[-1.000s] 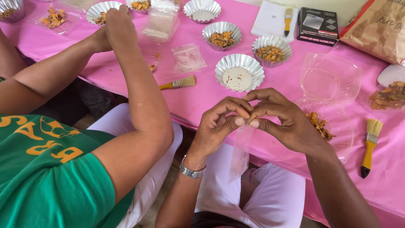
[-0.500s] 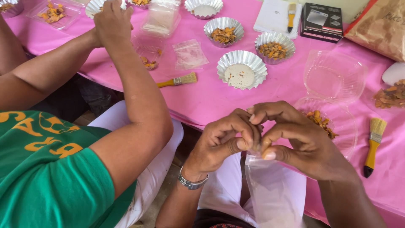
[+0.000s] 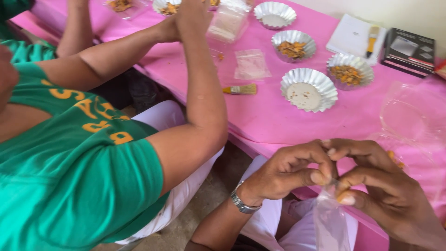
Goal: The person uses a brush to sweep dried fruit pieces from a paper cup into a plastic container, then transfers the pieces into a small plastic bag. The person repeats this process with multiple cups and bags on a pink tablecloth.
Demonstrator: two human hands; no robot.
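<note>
While both hands meet just off the near edge of the pink-covered table [image 3: 278,116], this is how things stand:

Left hand: the left hand [image 3: 288,169], a silver wristwatch [image 3: 241,203] on its wrist, pinches the top of a small clear plastic bag [image 3: 331,223] between thumb and fingertips.

Right hand: the right hand [image 3: 381,186] grips the same bag top from the other side, fingers curled, its fingertips touching those of the left.

Bag: it hangs down from the pinched fingers, below the table's near edge, over the person's lap in white trousers [image 3: 283,227]; I cannot tell what is inside it.

Nearest tray: a fluted silver foil cup with pale crumbs [image 3: 309,89] stands on the table beyond the hands, towards the middle.

Other trays: two more foil cups hold orange-brown bits [image 3: 293,44] [image 3: 349,70] nearer the far edge; an empty-looking one [image 3: 275,14] sits at the far edge.

Brush: a small flat brush with a yellow handle [image 3: 240,89] lies left of the nearest cup.

Loose bags: a flat clear sachet [image 3: 251,64] lies beyond the brush; crumpled clear film [image 3: 411,116] lies by the right edge.

Far right corner: a white pad [image 3: 353,37] with a second brush on it, beside a black box [image 3: 409,50].

Co-worker: a person in a green shirt [image 3: 69,162] sits to the left, both arms reaching to the far edge.
</note>
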